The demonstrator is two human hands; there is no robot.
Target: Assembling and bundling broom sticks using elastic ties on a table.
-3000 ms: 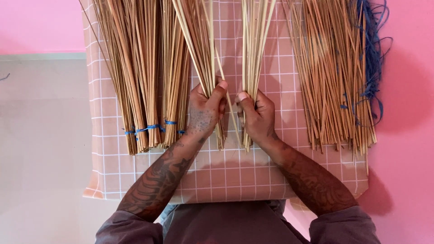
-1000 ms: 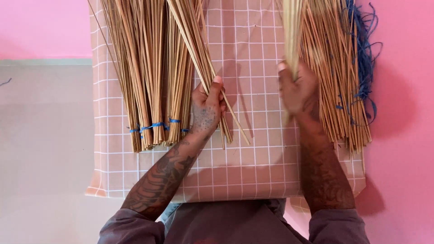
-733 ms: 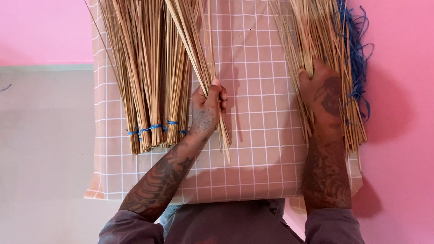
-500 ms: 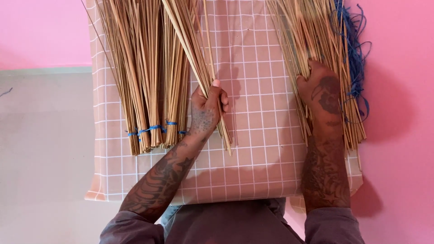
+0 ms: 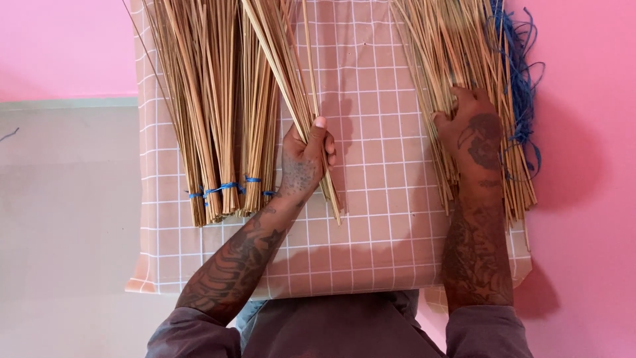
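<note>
A: Since a few seconds back your right hand [image 5: 478, 132] has swung off the middle of the counter out to three o'clock; your left hand [image 5: 303, 162] has stayed where it was.

B: And the fingers now?

A: Your left fingers [image 5: 320, 136] are closed around a thin sheaf of sticks [image 5: 291, 86], which slants from twelve o'clock down past your palm toward six. Your right fingers [image 5: 457, 103] lie spread and flat on the loose pile of sticks [image 5: 457, 59], pressing it, gripping nothing.

B: Farther out?

A: At nine o'clock of your left hand lie the tied bundles [image 5: 218, 119], bound with blue bands [image 5: 222, 189]. A tangle of blue cord [image 5: 523, 86] sits just beyond the loose pile at three o'clock. Everything rests on the checked sheet [image 5: 377, 232] covering the counter.

B: Risks?

A: The sheaf looks lightly pinched, so sticks could slip and fan out. Your flat right palm could snap thin sticks or drag them into the cord.
</note>
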